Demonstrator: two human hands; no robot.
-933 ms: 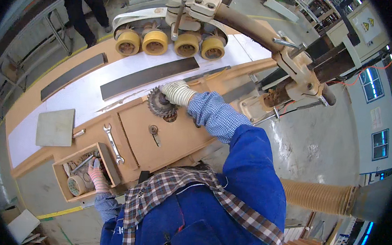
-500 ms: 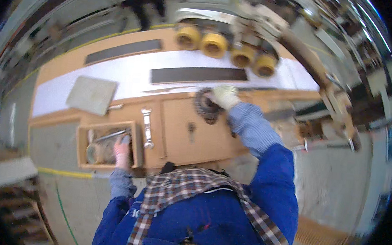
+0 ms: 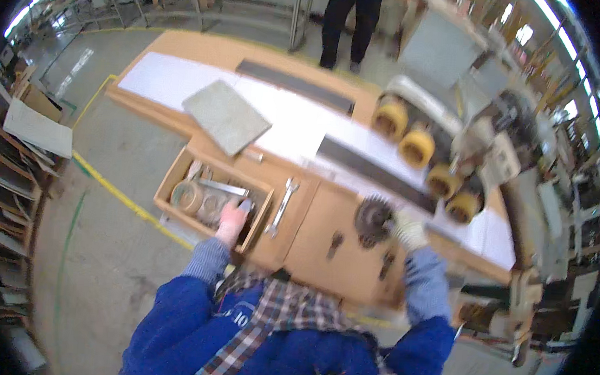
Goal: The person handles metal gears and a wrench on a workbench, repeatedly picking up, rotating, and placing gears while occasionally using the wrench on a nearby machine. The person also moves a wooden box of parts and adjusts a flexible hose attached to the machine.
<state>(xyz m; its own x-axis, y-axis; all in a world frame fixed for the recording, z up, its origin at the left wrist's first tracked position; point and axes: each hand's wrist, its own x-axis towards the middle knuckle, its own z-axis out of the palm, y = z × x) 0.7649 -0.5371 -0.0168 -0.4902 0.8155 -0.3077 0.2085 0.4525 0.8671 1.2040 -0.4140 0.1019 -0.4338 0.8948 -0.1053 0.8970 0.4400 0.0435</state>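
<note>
In a wooden box [image 3: 268,203] at the left, my left hand [image 3: 231,223] has its fingers curled at a small grey piece I cannot make out. Beside them lie a roll of tape [image 3: 186,197] and a metal bar [image 3: 221,187]. My right hand [image 3: 410,232], in a pale glove, is closed at the right edge of a dark toothed metal disc [image 3: 373,221], which looks like a stack of saw blades. Its fingertips are partly hidden there. Two small dark metal parts, one [image 3: 336,244] left of the other [image 3: 387,263], lie close by.
An open-ended wrench [image 3: 283,206] lies right of the box. Beyond are a grey square plate [image 3: 226,117] and dark strips [image 3: 375,172] on white sheeting. A machine with yellow cylinders [image 3: 416,148] stands at the right. A person [image 3: 351,26] stands beyond the table.
The view has turned, so the table now slants down to the right. My left hand stays in the box and my right hand at the disc. More of the person beyond shows.
</note>
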